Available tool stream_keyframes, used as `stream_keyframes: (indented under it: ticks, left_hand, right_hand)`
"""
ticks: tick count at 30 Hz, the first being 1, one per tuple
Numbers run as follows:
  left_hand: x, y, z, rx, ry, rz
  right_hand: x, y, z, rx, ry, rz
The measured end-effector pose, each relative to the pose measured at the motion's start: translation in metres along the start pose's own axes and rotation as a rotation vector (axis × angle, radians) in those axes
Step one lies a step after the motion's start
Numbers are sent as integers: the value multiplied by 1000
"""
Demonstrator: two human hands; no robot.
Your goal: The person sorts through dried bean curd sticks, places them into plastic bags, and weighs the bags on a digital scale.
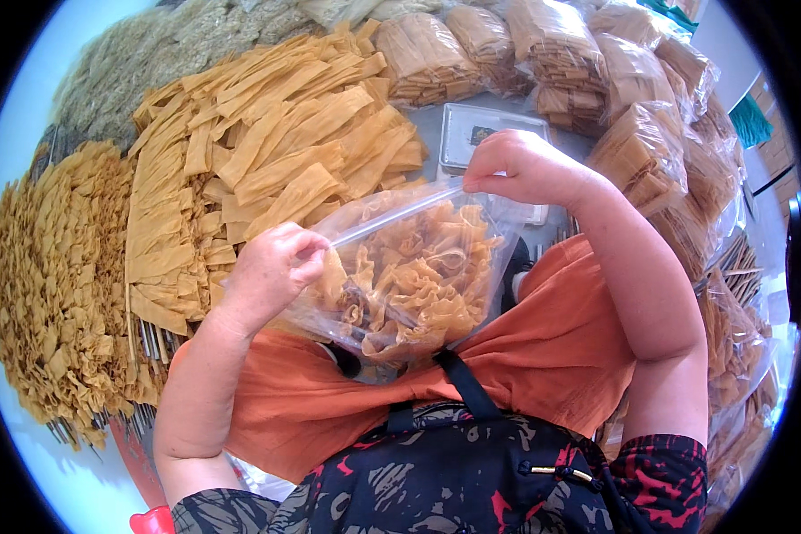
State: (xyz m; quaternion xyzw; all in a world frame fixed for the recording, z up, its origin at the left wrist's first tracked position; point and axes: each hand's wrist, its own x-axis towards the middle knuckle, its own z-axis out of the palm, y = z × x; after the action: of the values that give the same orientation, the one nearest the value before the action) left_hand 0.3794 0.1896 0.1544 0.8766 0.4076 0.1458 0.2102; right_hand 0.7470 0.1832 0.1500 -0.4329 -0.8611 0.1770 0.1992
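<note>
Clear bag: one, zip-top, packed with curled tan dried strips; hangs between the two hands, above the orange apron.
Left hand: fingers closed, pinching the bag's left top corner at the seal strip.
Right hand: fingers closed, pinching the right end of the same seal strip; sits higher than the left hand, so the bag's mouth slants up to the right.
Bag mouth: stretched taut between the two pinches; cannot tell whether sealed or open.
Scale: one, grey tray type, just behind the right hand, partly hidden by it.
Flat strip pile: one large heap of pale yellow flat pieces, beyond the left hand.
Knotted pile: one heap of darker curled pieces, far left.
Filled bags: many, stacked along the top and right; too overlapped to count exactly.
</note>
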Motion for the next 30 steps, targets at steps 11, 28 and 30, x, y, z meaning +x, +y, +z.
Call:
stream_keyframes:
  ticks: [11, 28, 30]
  left_hand:
    - [-30, -27, -12, -65, 59, -122]
    - [-29, -45, -6, 24, 139, 41]
    - [-29, -42, -13, -686, -5, -103]
  right_hand:
    - [1, 7, 1, 4, 6, 35]
    - [1, 2, -5, 33, -14, 33]
    - [-4, 0, -12, 97, -53, 89]
